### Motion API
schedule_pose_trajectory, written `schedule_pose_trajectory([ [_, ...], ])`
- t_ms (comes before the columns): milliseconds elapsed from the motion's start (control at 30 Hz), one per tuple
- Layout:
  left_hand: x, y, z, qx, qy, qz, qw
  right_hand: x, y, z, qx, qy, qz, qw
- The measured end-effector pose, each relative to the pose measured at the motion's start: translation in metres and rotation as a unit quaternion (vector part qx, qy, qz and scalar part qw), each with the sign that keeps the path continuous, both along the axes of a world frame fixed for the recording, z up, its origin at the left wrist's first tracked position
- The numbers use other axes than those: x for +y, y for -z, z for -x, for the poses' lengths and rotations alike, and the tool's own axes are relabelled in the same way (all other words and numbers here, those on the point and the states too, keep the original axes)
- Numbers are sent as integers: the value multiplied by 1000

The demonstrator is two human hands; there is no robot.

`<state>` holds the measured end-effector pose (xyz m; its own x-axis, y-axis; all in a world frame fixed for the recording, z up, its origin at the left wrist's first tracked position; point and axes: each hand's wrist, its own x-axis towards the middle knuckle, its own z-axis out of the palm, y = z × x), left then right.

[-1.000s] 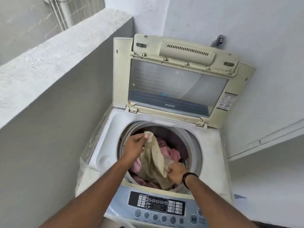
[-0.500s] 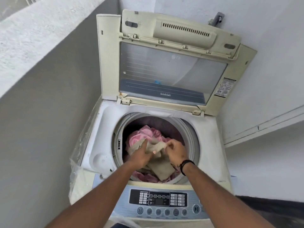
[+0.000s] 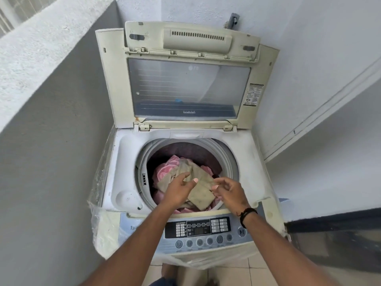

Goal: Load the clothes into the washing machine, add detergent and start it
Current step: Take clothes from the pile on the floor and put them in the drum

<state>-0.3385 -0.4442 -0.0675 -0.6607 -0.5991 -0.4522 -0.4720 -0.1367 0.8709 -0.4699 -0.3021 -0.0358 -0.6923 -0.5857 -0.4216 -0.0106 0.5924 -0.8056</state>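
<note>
Hands first: our left hand (image 3: 179, 190) hangs over the drum (image 3: 227, 162) of the washing machine (image 3: 254, 172) with fingers loosely spread, the fingertips just over a beige cloth (image 3: 201, 189); whether they touch it we cannot tell. Our right hand (image 3: 228, 190), with a black band (image 3: 247, 215) at the wrist, has its fingers loosely curled at the right edge of that cloth; whether they pinch it we cannot tell. The beige cloth lies on top of a pink cloth (image 3: 165, 172) inside the drum, reaching toward the front rim. The lid (image 3: 185, 79) stands upright at the back edge of the machine. Along the front edge runs the control panel (image 3: 198, 228), its row of round buttons (image 3: 200, 242) below our forearms. Clear plastic wrap (image 3: 103, 219) clings to the machine's left side, next to a grey wall (image 3: 51, 141).
</note>
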Motion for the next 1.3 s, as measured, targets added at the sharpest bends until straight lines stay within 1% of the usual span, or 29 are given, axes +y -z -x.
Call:
schedule_pose_trajectory([
  [67, 12, -13, 5, 23, -21, 2, 1000, 20, -17, -10, -17, 73, 51, 996],
  [133, 29, -31, 10, 53, -42, 1, 998, 49, -33, -19, -5, 139, 95, 986],
  [167, 37, -41, 11, 70, -44, -2, 997, 64, -38, -23, 6, 164, 108, 981],
  [200, 49, -47, 14, 79, -22, -10, 997, 84, -41, -28, 12, 191, 118, 974],
  [233, 63, -55, 17, 95, 14, -24, 995, 104, -42, -32, 11, 215, 123, 969],
  [300, 97, -66, 22, 117, 120, -40, 985, 148, -39, -45, -1, 258, 120, 959],
  [333, 114, -70, 23, 125, 178, -37, 975, 167, -36, -50, -13, 277, 115, 954],
  [400, 157, -73, 25, 126, 300, -42, 945, 212, -29, -65, -37, 339, 107, 934],
  [467, 197, -69, 25, 99, 376, -60, 919, 255, -24, -81, -45, 399, 108, 909],
  [567, 240, -63, 22, 41, 425, -87, 900, 314, -17, -104, -46, 466, 119, 876],
  [667, 282, -66, 19, -2, 473, -86, 877, 375, -10, -135, -53, 519, 133, 842],
  [800, 351, -70, 10, -28, 537, -51, 842, 450, 6, -195, -73, 588, 134, 794],
  [900, 399, -75, -4, -35, 565, -50, 823, 493, 19, -239, -88, 629, 136, 761],
  [1000, 448, -73, -19, -48, 606, -42, 793, 527, 28, -276, -100, 667, 143, 724],
  [1067, 481, -67, -29, -63, 632, -33, 772, 551, 35, -297, -103, 695, 157, 694],
  [1167, 519, -57, -39, -77, 675, 7, 734, 579, 41, -319, -96, 734, 186, 646],
  [1300, 563, -51, -44, -94, 725, 41, 681, 608, 51, -349, -89, 797, 192, 566],
])
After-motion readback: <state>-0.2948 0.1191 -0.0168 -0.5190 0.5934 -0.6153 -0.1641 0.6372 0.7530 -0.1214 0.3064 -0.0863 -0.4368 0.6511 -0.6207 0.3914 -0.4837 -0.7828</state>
